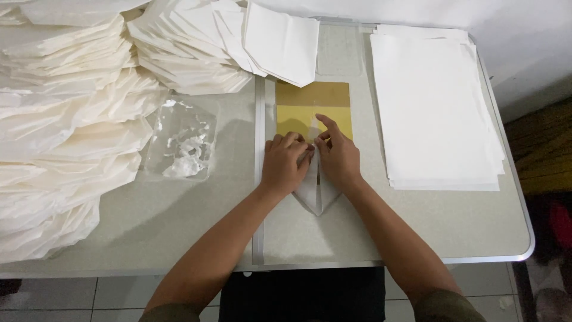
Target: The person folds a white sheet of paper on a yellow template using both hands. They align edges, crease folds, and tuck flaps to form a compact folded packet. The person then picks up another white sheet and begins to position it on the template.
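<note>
1. Both forearms reach up from the near table edge; the left hand and right hand lie side by side, fingers curled and pressing flat on a folded white paper, gripping nothing.
2. That paper's point faces the person; it overlaps a yellow board on the grey folding table, above pale floor tiles.
3. A clear plastic tray holds white paste smears, beside folded paper piles; a flat sheet stack lies right.
</note>
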